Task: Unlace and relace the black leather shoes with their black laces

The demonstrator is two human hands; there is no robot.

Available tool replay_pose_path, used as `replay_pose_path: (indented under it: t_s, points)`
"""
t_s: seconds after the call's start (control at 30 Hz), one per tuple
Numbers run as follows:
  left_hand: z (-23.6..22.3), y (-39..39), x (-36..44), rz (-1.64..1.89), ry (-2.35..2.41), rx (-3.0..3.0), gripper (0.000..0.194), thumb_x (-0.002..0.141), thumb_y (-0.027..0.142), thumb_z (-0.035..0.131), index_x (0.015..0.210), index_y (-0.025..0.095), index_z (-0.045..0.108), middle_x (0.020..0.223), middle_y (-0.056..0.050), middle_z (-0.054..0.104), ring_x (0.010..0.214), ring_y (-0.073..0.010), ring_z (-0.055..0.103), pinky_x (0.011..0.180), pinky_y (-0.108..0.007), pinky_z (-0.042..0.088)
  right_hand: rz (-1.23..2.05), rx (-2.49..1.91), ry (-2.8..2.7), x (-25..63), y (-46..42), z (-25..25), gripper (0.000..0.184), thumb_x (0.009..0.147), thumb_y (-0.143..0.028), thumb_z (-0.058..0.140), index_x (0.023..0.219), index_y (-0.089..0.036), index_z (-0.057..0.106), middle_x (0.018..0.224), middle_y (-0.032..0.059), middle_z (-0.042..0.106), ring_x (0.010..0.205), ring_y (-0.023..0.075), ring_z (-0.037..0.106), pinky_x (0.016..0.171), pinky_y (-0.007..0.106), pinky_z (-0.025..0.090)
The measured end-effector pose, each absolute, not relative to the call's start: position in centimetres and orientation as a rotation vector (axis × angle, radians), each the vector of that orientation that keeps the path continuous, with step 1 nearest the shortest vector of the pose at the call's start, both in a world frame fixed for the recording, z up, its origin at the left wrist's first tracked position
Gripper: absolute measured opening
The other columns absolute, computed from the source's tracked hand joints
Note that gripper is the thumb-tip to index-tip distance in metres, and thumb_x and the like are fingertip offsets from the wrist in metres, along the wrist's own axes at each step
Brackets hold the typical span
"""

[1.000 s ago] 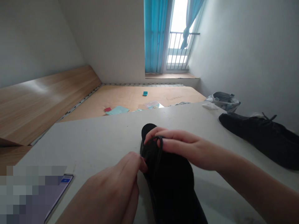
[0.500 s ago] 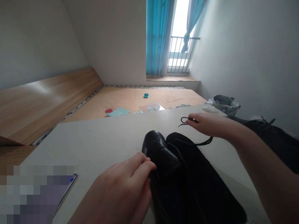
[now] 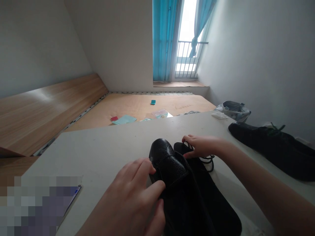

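Observation:
A black shoe (image 3: 169, 160) with a glossy, grained leather toe lies in front of me, its toe pointing away. My left hand (image 3: 137, 193) grips its left side, fingertips curled against the leather and thumb near the toe seam. Beside it on the right lies a flat, dark black piece (image 3: 214, 193) with rounded ends; whether it belongs to the shoe I cannot tell. Over its far end, my right hand (image 3: 199, 146) is bent round a thin black shoelace. Part of the shoelace (image 3: 209, 160) loops out behind the wrist side of that hand.
Another black laced shoe (image 3: 270, 144) lies at the right on the white table (image 3: 103, 150). A small clear packet (image 3: 219, 115) and a patterned bag (image 3: 236, 111) are beyond it. At the lower left is a blurred purple item (image 3: 56, 203). Coloured packets (image 3: 125, 119) lie past the table.
My right hand has come down and left with the shoelace, from above the table to the far end of the flat piece. My left fingers have spread a little on the shoe.

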State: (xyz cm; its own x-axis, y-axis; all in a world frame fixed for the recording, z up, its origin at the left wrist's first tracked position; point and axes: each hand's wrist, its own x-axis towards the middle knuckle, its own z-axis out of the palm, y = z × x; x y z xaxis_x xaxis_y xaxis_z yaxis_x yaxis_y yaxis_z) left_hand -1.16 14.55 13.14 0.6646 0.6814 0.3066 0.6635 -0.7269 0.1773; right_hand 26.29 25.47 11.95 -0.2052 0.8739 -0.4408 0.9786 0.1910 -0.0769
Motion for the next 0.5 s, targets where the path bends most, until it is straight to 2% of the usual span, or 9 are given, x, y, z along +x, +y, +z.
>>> replay_pose_path:
  t_s: [0.1,0.27,0.37,0.5]
  points:
    - [12.8,14.5,-1.1,0.616,1.168,2.866,0.02,0.085,0.031,0.051,0.098,0.028,0.067,0.113,-0.007,0.058,0.123,-0.0289,0.047,0.104,-0.05,0.042,-0.533,1.72,2.188,26.3,25.9,11.3,0.061,0.074,-0.05,0.066,0.124,-0.02,0.05,0.126,0.0118,0.057,0.098,0.0293,0.063,0.078,0.037,0.048]
    - [11.6,14.6,-0.8,0.555,0.993,2.932,0.018,0.088,0.028,0.052,0.099,0.028,0.066,0.119,-0.008,0.055,0.132,-0.0273,0.04,0.11,-0.047,0.036,-0.528,1.701,2.228,26.8,27.0,11.5,0.028,0.086,-0.021,0.055,0.114,-0.022,0.056,0.106,0.0043,0.066,0.089,0.0179,0.063,0.073,0.028,0.048]
    - [10.5,14.5,-0.4,0.663,0.959,2.944,0.017,0.092,0.029,0.051,0.098,0.031,0.066,0.125,-0.006,0.053,0.135,-0.0276,0.036,0.11,-0.048,0.036,-0.422,1.76,2.17,27.5,27.6,11.7,0.018,0.094,-0.027,0.052,0.109,-0.018,0.06,0.109,0.0054,0.064,0.092,0.017,0.062,0.079,0.033,0.051]
    - [10.0,14.5,-0.3,0.655,0.995,3.039,0.031,0.095,0.033,0.046,0.124,0.035,0.057,0.131,-0.008,0.052,0.132,-0.0302,0.041,0.102,-0.047,0.046,-0.2,1.897,1.975,28.1,27.5,12.1,0.023,0.094,-0.034,0.057,0.108,-0.017,0.062,0.109,0.0066,0.064,0.093,0.0185,0.063,0.081,0.039,0.054]
